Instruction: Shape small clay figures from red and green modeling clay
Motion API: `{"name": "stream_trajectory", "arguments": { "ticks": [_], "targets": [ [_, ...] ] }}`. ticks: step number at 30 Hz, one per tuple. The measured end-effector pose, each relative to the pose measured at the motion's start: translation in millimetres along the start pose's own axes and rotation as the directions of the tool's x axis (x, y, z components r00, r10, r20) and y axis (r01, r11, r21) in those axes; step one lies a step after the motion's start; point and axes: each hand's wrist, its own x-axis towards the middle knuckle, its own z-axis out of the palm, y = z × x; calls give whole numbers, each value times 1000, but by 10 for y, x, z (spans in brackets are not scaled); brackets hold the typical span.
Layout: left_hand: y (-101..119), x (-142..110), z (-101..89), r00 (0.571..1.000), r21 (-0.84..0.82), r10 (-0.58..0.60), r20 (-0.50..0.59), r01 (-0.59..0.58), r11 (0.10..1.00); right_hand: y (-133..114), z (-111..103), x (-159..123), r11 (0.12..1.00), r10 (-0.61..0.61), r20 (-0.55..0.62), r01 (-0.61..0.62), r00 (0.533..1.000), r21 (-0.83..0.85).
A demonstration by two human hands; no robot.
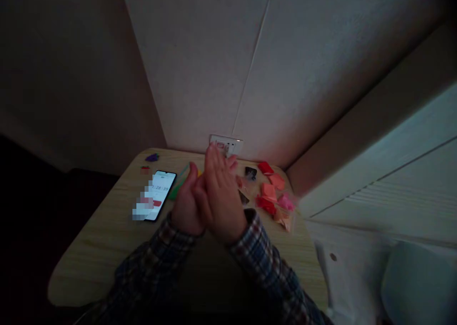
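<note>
My right hand [222, 199] lies palm-down against my left hand [188, 203], above the middle of the table. The right fingers are stretched out flat. The left thumb points up, and left fingertips show beyond the right hand's edge. Whether anything sits between the two palms is hidden. Behind the left hand, a green and yellow item [174, 191] is partly covered. To the right are several small soft-looking packets, among them a red one [265, 168], an orange one [268, 192], a pink one [286, 201] and a black one [250, 173].
A lit phone [162, 187] with timer digits lies left on the wooden table [93, 249]. Behind it are a small purple piece [152, 157] and a small red piece [144, 170]. A wall socket [233, 146] is behind the table. A pale rounded object [419, 282] stands lower right.
</note>
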Motion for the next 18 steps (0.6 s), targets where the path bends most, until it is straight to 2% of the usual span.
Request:
{"name": "stream_trajectory", "arguments": {
  "ticks": [2,3,5,6,8,10,12,14,16,18],
  "targets": [
    [-10,-22,-6,999,-16,32,-19,-32,999,-33,-17,-9,995,-92,40,93,995,-27],
    [-23,-28,-7,999,-23,39,-13,-40,999,-42,-26,-12,995,-78,0,78,997,-61],
    [-59,-14,0,998,-28,-13,60,14,999,-29,-40,-13,995,56,-83,-62,995,-74],
    [-74,10,6,995,-21,-49,82,51,998,-9,-42,-11,992,104,-83,-110,991,-67],
    [-86,82,17,988,20,-126,89,125,992,41,-32,-2,1000,3,-1,-3,1000,-21],
    [-67,153,27,998,29,-62,14,62,998,88,-6,27,999,-45,63,46,997,-9],
    [-27,191,41,1000,-5,-28,-4,28,1000,122,17,70,1000,-24,67,25,997,-18],
    [13,191,65,998,-37,-64,26,65,997,128,24,104,999,34,29,-34,999,-13],
    [29,168,96,992,-43,-113,55,115,992,95,15,110,1000,-18,36,18,999,3],
    [16,135,121,994,-53,-97,56,100,994,42,-4,92,998,-57,42,57,998,-2]
  ]
}}
